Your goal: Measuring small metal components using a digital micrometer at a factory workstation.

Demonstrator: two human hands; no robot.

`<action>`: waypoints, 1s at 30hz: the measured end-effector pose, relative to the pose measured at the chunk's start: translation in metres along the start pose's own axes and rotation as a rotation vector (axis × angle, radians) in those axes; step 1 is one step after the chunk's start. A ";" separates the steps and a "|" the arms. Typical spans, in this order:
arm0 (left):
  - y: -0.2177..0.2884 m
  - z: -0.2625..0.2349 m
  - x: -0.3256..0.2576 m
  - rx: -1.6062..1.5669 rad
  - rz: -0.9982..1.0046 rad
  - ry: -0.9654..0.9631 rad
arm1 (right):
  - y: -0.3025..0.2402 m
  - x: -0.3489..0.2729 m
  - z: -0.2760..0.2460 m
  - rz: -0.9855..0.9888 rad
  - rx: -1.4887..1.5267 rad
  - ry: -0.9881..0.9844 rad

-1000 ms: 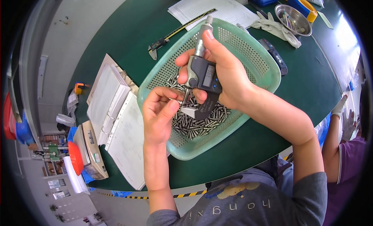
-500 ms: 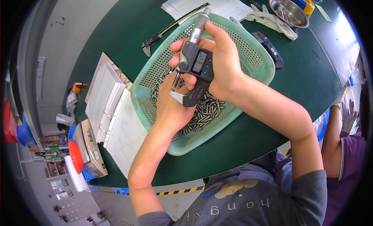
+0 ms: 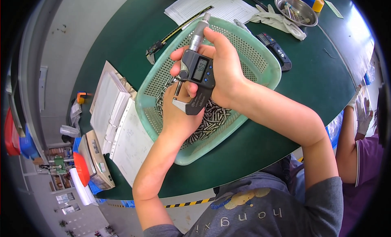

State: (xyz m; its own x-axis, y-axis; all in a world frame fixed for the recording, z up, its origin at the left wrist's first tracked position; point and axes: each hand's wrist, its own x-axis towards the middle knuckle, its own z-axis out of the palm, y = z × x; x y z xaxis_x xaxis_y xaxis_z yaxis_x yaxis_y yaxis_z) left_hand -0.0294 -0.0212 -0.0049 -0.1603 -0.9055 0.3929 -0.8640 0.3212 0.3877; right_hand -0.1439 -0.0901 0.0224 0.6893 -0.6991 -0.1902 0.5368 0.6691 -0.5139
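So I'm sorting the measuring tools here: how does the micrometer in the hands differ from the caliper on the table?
The micrometer is held up over the green basket in the right hand; the caliper lies flat and untouched on the green table. The micrometer is short and chunky with a display facing the camera; the caliper is long and thin. Both are measuring tools.

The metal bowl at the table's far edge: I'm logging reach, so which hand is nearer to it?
Right. The right hand grips the micrometer well short of the metal bowl; the left hand sits lower, farther away.
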 end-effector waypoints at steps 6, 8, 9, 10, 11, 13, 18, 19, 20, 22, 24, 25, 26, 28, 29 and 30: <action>0.002 -0.004 0.000 -0.012 -0.102 -0.077 | -0.002 -0.001 -0.001 -0.011 0.019 0.006; 0.003 -0.010 0.000 -0.183 -0.284 -0.055 | -0.002 0.000 -0.002 -0.005 0.054 0.002; 0.003 -0.012 0.001 -0.357 -0.470 -0.034 | -0.003 0.000 -0.002 0.006 0.087 0.000; 0.001 -0.012 0.000 -0.358 -0.472 -0.035 | -0.002 0.000 -0.002 0.007 0.087 0.002; -0.003 -0.012 0.000 -0.310 -0.462 -0.076 | -0.002 0.000 -0.001 0.017 0.093 0.014; -0.003 -0.009 -0.001 -0.264 -0.452 -0.117 | -0.002 0.000 0.000 0.027 0.098 0.028; -0.002 -0.003 -0.005 -0.005 0.053 -0.155 | -0.001 0.000 0.000 0.045 0.065 0.021; -0.003 -0.002 -0.004 -0.005 0.054 -0.156 | -0.001 0.000 0.000 0.045 0.066 0.022; -0.003 -0.001 -0.004 0.014 0.099 -0.128 | -0.001 0.000 0.000 0.045 0.074 0.019; -0.003 0.000 -0.003 0.031 0.144 -0.104 | -0.001 0.000 -0.001 0.045 0.085 0.019; -0.002 0.002 -0.003 -0.015 -0.022 -0.143 | -0.001 0.001 -0.004 0.036 0.075 0.025; -0.003 0.000 -0.004 -0.013 -0.018 -0.141 | -0.001 -0.001 -0.001 0.032 0.074 0.023; -0.006 -0.002 -0.005 -0.003 -0.077 -0.228 | -0.002 -0.002 0.001 0.043 0.082 0.027; -0.007 -0.002 -0.004 0.006 -0.134 -0.316 | -0.003 -0.002 0.001 0.053 0.090 0.034; -0.006 -0.001 -0.003 0.041 -0.068 -0.292 | -0.003 -0.002 0.000 0.051 0.081 0.036; -0.006 0.000 -0.001 0.077 -0.003 -0.266 | -0.003 -0.001 -0.001 0.050 0.071 0.038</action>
State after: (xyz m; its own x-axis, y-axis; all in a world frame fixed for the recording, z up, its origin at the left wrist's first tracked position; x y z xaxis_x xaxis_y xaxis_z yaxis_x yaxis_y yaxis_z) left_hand -0.0244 -0.0219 -0.0075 -0.2689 -0.9506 0.1550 -0.8967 0.3058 0.3199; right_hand -0.1465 -0.0918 0.0236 0.6977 -0.6727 -0.2462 0.5366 0.7185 -0.4426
